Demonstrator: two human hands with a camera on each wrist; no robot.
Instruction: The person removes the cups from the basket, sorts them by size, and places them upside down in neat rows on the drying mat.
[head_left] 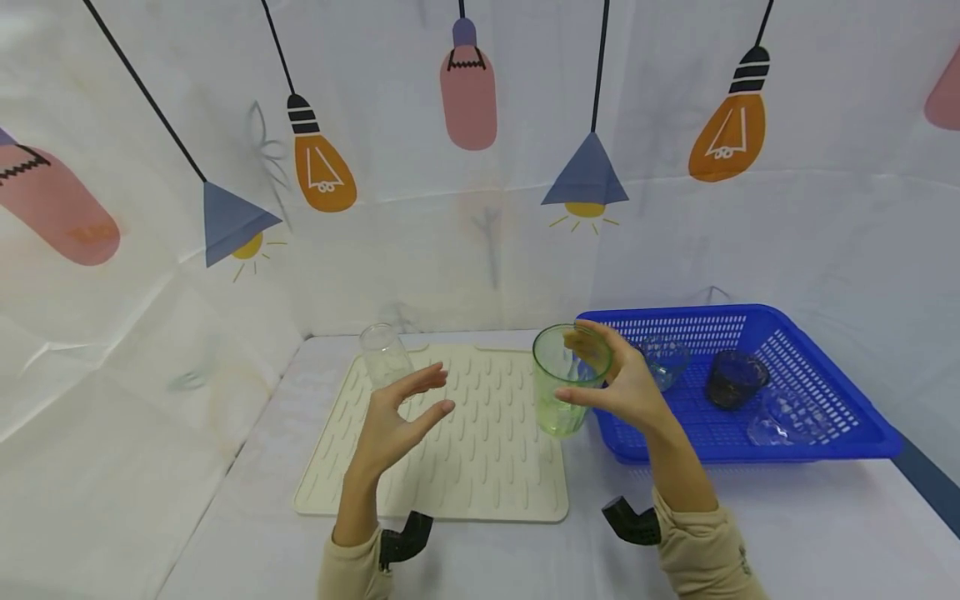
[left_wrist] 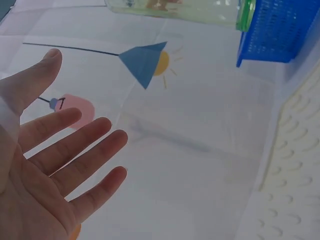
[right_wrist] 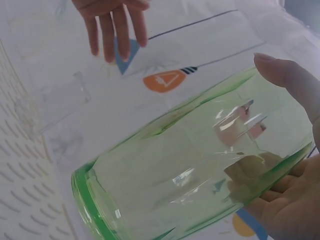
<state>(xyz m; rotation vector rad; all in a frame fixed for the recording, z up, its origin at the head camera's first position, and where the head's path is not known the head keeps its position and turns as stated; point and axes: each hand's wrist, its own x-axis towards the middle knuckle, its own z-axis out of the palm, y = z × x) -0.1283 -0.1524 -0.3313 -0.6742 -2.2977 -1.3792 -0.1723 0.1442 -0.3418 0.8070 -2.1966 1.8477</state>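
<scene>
My right hand (head_left: 626, 383) grips a green drinking glass (head_left: 558, 408) near its rim, thumb on one side and fingers round the other. The glass is upright, over the right edge of the cream drying mat (head_left: 480, 483). In the right wrist view, the green glass (right_wrist: 165, 175) fills the middle, its thick base at lower left. My left hand (head_left: 397, 425) is raised over the left part of the mat, fingers spread and holding nothing. The left wrist view shows that hand's palm (left_wrist: 40, 190) bare. Behind it, a clear glass (head_left: 385, 354) stands at the mat's far left corner.
A blue perforated basket (head_left: 750, 454) stands on the right of the white table (head_left: 510, 558). In it are a dark glass (head_left: 735, 379), a bluish clear glass (head_left: 666, 362) and another clear glass (head_left: 780, 421). A white sheet printed with lamps (head_left: 480, 250) hangs behind.
</scene>
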